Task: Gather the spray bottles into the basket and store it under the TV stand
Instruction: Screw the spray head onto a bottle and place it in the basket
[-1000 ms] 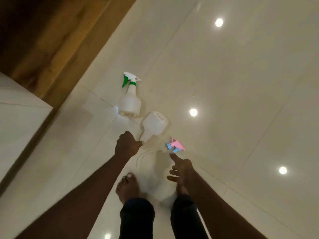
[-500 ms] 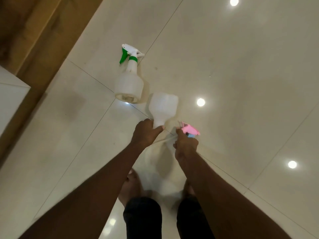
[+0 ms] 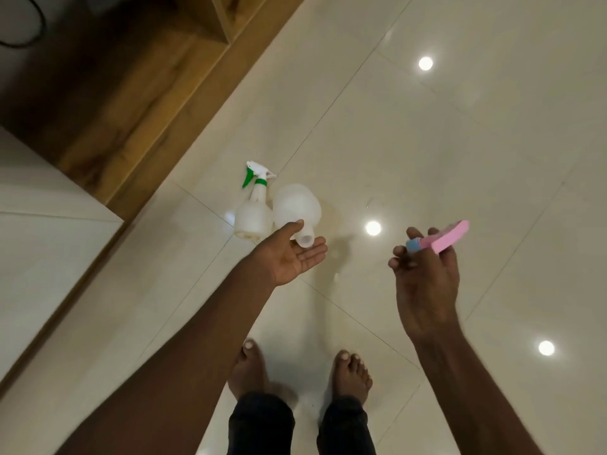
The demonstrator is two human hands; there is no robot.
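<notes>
Head view, looking down at a glossy cream tile floor [image 3: 427, 165] with ceiling lights mirrored in it as bright spots.

Left hand [image 3: 289, 254], centre of frame: palm up, fingers [image 3: 315, 251] mostly straight, thumb lying over the neck of a capless white bottle [image 3: 297, 205]. The open neck points toward the palm and rests on the fingers; the round body points away, toward the top of the frame. Grip is loose, thumb and fingers pinching the neck.

Right hand [image 3: 425, 274], right of centre, well apart from the left: back of hand to the camera, fingers curled round a pink spray head [image 3: 450, 239] with a blue collar. The pink part sticks out to the upper right past the fingers.

Second spray bottle [image 3: 254, 208], white with green trigger and green collar, lies on the floor just left of the held bottle, base toward the bottom of the frame, nozzle toward the top. In this view the two bottles overlap at the edge; cannot tell whether they touch.

Wooden TV stand [image 3: 138, 103] runs diagonally across the upper left. A pale slab [image 3: 42, 224] fills the left edge below it.

Two bare feet [image 3: 249, 372] and dark trouser cuffs at bottom centre. Basket not in view
</notes>
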